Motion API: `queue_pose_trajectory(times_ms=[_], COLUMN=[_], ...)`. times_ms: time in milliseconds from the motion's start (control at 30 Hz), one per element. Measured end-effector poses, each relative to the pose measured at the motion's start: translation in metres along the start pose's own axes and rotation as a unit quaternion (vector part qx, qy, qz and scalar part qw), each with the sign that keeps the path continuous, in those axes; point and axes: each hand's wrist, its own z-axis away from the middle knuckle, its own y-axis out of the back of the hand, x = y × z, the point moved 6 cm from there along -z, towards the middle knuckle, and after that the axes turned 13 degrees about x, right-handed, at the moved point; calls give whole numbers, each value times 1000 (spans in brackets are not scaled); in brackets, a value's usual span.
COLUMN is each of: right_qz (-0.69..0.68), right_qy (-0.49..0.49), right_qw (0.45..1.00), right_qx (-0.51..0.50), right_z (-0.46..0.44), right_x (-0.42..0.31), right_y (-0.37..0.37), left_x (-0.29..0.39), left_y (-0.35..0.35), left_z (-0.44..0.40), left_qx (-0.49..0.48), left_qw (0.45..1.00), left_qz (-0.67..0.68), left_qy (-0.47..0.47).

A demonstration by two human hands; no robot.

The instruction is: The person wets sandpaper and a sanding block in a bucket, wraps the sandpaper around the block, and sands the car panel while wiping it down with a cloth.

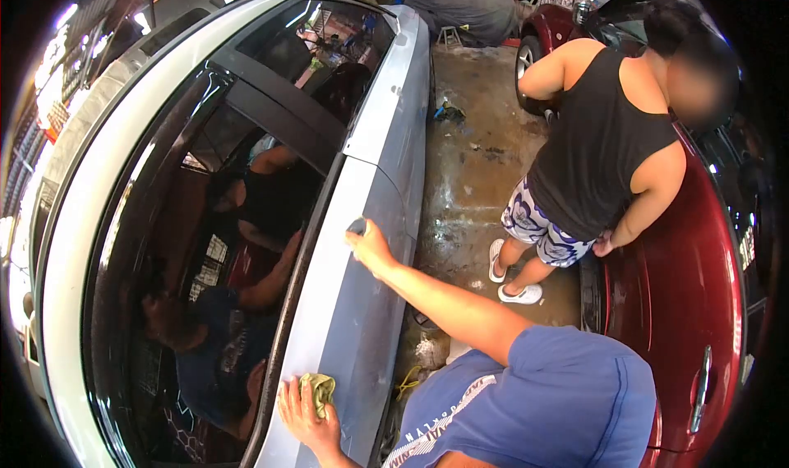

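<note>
My right hand (375,249) reaches out along the side of a silver-grey car (366,197). Its fingers are closed around a small dark grey pad (357,225), partly hidden by the hand, against the door panel below the window. Lower in the view, my left hand (309,419) rests on the same panel near the window's lower edge. A crumpled olive-green cloth (319,392) is held between its thumb and fingers. The panel beneath both hands looks dull grey, with a paler strip beside the dark window glass (246,221).
A person in a black tank top (604,131) stands behind me, close to a dark red car (682,304). Between the cars runs a wet concrete floor (472,164). A covered vehicle (460,12) and a small stool (449,36) stand at the far end.
</note>
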Motion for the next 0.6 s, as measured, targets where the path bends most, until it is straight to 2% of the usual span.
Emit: queue_pose_trajectory(times_ms=[33, 133, 167, 367, 433, 500, 600], right_qz=[-9, -40, -73, -61, -93, -109, -107], right_qy=[-61, -89, -84, -52, -52, -75, -107], right_qw=[998, 993, 993, 996, 994, 991, 988], right_qx=[-26, -60, -36, 27, -1, 5, 44], right_z=[36, 49, 39, -92, -129, -141, -109], right_x=[7, 0, 2, 6, -4, -4, -6], right_y=[-20, -18, -18, -12, -10, -6, -7], left_x=[-36, -39, -39, -44, -41, -38, -38], left_y=[-9, -9, -9, -27, -24, -24, -26], left_z=[12, 13, 13, 12, 13, 12, 14], left_qx=[1, -5, -6, 0, -3, -5, -5], left_qw=[1000, 1000, 1000, 1000, 1000, 999, 999], left_qz=[2, -3, -6, -9, -9, -31, -35], left_qy=[3, 10, 13, 11, 14, 9, 11])
